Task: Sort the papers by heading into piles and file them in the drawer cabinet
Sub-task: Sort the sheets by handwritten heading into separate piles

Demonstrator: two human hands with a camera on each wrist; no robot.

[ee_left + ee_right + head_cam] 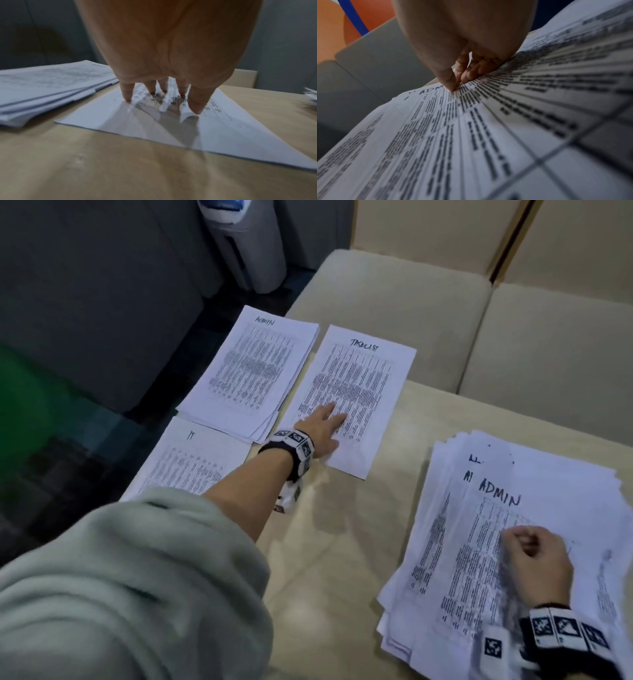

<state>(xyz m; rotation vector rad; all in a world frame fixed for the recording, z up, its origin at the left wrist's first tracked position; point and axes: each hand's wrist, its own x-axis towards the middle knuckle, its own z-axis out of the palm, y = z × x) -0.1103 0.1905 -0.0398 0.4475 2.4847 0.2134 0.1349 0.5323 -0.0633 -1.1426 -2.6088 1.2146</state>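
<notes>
**Left hand flat on the task-list sheet, right hand pinching the unsorted stack**

Head view: the left hand [323, 426] lay with straight, spread fingers on the lower part of the task-list sheet [356, 392], its grip apart and pressing the paper to the table [329, 542]. Just beside that sheet on the left sat the ADMIN pile [250, 374], and nearer the person a third pile [191, 460] with a short handwritten heading, partly under the pale green sleeve [137, 577]. Well to the right, the right hand [537, 559] rested on the loose unsorted stack [496, 508], whose top sheet read ADMIN; its fingers were curled. The table was beige and glossy, with cream seat cushions [394, 313] beyond it.

Left wrist view: the fingertips [127, 97] touched the single sheet [223, 128], which lay flat; the thicker pile [51, 86] lay near it on the left.

Right wrist view: thumb and fingers [452, 81] were together, pinching the top printed sheet [471, 135] just below its heading. The sheet carried dense ruled columns of black text.
</notes>
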